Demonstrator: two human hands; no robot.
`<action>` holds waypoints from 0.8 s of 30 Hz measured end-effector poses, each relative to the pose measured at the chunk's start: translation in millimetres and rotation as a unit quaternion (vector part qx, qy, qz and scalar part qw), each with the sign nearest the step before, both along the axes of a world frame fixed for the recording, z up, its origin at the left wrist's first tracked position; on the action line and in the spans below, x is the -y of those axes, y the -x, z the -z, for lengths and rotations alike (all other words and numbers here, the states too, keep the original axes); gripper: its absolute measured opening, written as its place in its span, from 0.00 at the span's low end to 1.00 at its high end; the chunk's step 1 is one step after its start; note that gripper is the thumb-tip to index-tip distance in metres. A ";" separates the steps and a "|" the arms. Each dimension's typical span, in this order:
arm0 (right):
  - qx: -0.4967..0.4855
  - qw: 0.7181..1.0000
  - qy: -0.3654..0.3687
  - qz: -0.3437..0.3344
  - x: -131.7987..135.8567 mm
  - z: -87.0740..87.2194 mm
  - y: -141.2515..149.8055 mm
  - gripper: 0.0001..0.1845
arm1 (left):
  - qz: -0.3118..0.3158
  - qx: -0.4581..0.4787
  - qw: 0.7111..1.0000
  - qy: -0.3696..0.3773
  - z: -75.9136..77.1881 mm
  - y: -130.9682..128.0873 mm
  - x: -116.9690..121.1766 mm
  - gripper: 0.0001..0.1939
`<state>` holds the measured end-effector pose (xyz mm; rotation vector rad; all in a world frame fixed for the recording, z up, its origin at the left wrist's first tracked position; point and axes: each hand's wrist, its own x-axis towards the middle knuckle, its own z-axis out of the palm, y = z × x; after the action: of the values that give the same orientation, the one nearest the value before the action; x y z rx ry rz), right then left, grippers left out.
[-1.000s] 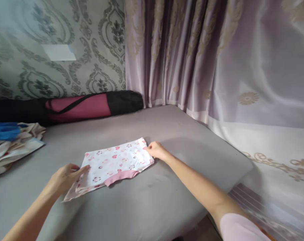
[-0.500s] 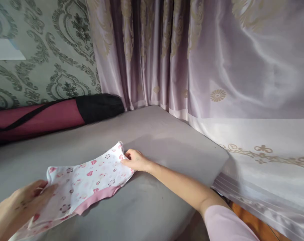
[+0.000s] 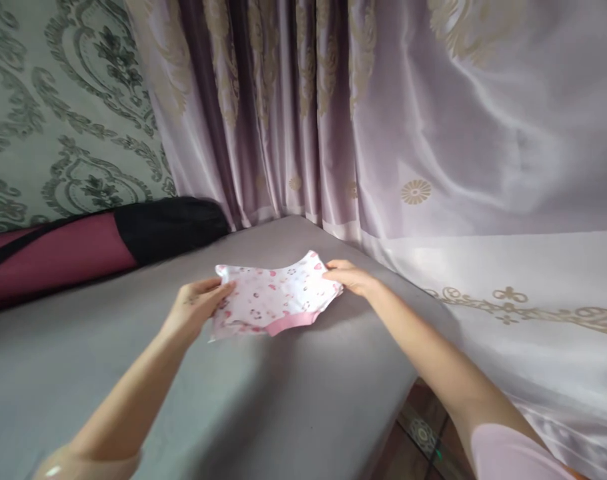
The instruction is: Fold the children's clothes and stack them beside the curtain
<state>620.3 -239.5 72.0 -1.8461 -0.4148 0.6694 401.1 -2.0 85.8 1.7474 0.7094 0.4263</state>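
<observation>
A small folded white garment [image 3: 276, 297] with pink hearts and a pink hem hangs just above the grey mattress [image 3: 293, 400]. My left hand [image 3: 196, 308] grips its left edge, fingers closed on the cloth. Its right edge is pinched by my right hand [image 3: 348, 275]. The cloth sags slightly between both hands, near the far right corner of the mattress.
A long black and maroon bag [image 3: 98, 243] lies along the patterned wall [image 3: 58, 107] at the back left. Lilac curtains [image 3: 383, 120] hang behind and to the right of the mattress. Floor tiles [image 3: 423, 433] show past the mattress's right edge.
Both hands have lifted the garment off the mattress and carried it away from me toward the far corner. The view has swung right; the clothes pile at the left is out of sight.
</observation>
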 end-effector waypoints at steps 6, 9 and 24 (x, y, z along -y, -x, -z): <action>0.191 0.961 0.171 0.107 35.1 -7.2 -83.1 0.16 | 0.010 0.067 0.979 0.190 39.3 -92.1 49.1 0.23; 0.244 0.940 0.205 0.120 39.3 -4.5 -115.7 0.18 | 0.007 0.092 0.961 0.263 52.8 -121.0 68.8 0.23; 0.476 0.762 0.434 0.072 23.2 55.9 -119.0 0.24 | 0.127 0.101 0.929 -0.334 114.3 -113.7 70.8 0.17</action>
<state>739.3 -262.8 16.1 -3.0289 -0.6576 -0.3678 514.8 -72.7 -28.5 2.3513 0.1768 0.7104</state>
